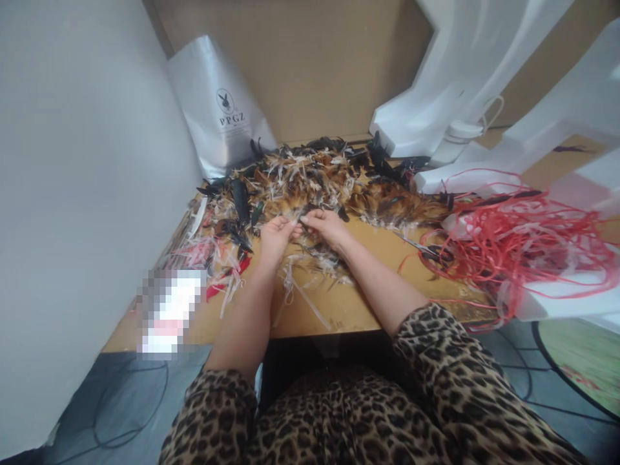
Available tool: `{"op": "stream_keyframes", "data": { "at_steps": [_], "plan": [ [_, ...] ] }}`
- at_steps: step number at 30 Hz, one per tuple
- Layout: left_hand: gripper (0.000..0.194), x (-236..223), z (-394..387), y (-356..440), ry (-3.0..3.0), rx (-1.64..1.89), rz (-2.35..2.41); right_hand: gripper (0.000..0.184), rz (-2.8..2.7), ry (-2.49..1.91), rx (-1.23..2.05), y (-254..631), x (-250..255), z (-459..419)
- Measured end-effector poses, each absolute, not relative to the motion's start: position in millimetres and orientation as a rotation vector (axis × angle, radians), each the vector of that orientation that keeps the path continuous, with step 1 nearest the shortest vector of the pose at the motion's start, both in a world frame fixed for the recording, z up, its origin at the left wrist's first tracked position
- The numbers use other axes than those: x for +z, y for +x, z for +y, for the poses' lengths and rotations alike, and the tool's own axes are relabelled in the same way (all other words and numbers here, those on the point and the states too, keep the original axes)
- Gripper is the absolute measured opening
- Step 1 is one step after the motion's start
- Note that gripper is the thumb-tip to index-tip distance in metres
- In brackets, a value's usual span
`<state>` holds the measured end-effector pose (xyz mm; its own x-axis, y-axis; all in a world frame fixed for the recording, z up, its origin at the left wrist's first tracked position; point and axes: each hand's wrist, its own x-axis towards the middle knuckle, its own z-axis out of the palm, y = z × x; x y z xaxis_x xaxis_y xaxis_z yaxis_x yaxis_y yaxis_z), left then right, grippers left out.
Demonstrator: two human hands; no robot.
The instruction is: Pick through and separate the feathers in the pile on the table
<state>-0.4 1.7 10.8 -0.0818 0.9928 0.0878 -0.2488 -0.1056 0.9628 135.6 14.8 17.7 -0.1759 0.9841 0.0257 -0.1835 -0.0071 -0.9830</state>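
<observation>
Both my hands meet over the middle of the table, at the near edge of a large heap of brown and black feathers (310,174). My left hand (279,234) is closed in a pinch, apparently on a small feather whose details are blurred. Opposite it, my right hand (327,227) also pinches at the same spot, fingertips almost touching the left ones. Just below the hands lie loose pale and dark feathers (329,265) and thin white ribbon strips (293,284). To the right, a pair of scissors (436,253) rests beside the feathers.
A tangle of red ribbon (523,239) covers the table's right side. A silver bag (217,116) stands at the back left, near a pale wall panel (87,161). White plastic sheeting (465,58) and a white lidded container (458,139) occupy the back right.
</observation>
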Motion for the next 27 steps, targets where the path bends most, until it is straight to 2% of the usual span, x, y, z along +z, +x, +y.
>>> {"op": "stream_keyframes", "data": {
  "at_steps": [6, 13, 27],
  "plan": [
    [0.017, 11.4, -0.8, 0.9, 1.211, 1.453, 1.065, 0.032, -1.178, -0.998, 1.415, 132.8, 14.6, 14.3],
    [0.021, 10.6, -0.1, 1.4, 1.035, 1.392, 0.982, 0.03, -1.135, -0.914, 1.473, 133.7, 11.6, 18.1],
    [0.017, 10.1, -2.1, -4.5, 0.925, 1.192, 0.908, 0.031, -1.156, -0.917, 1.452, 136.0, 13.0, 17.2]
  ]
}}
